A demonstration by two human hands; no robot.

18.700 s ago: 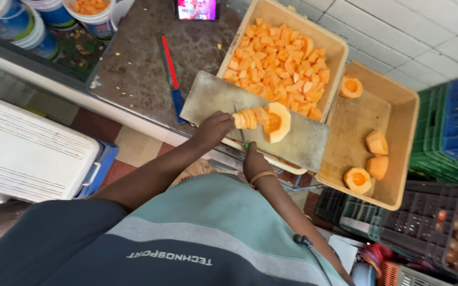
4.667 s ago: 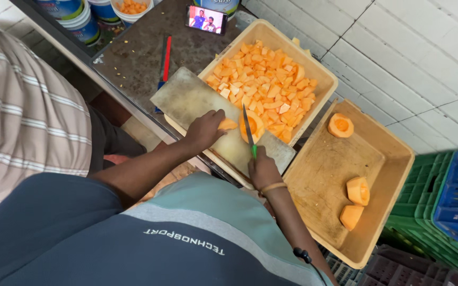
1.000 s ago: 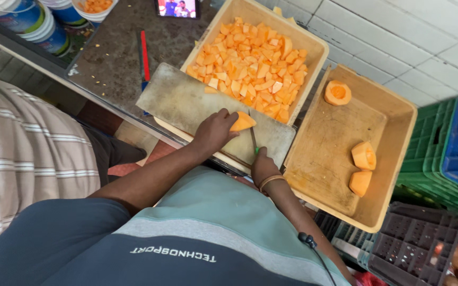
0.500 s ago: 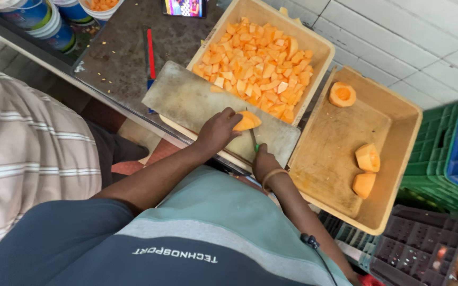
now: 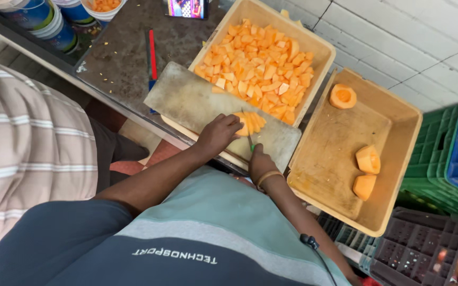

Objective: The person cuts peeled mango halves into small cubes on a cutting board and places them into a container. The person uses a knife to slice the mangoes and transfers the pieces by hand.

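**Orange fruit under the knife at the cutting board**

Nearest to where I stood, the person's right hand (image 5: 261, 164) was closed round the green handle of a knife (image 5: 248, 139), at the near edge of the grey cutting board (image 5: 186, 100). The blade ran up into a sliced piece of orange fruit (image 5: 251, 123) lying on the board's near right part. The left hand (image 5: 219, 133) rested on that piece from its left, fingers curled down over it and pressing it to the board.

To the left of the board stood another person in a striped shirt (image 5: 27, 153). Just beyond the board's far edge sat a tan tray (image 5: 319, 53) heaped with orange cubes (image 5: 261, 74), touching or nearly touching the board. To the right of the board lay a second tan tray (image 5: 398, 159) holding three larger fruit chunks, well apart from each other. Left of the board's far corner, a red-handled tool (image 5: 152, 53) lay on the dark counter, and farther off were stacked tubs (image 5: 43, 21).
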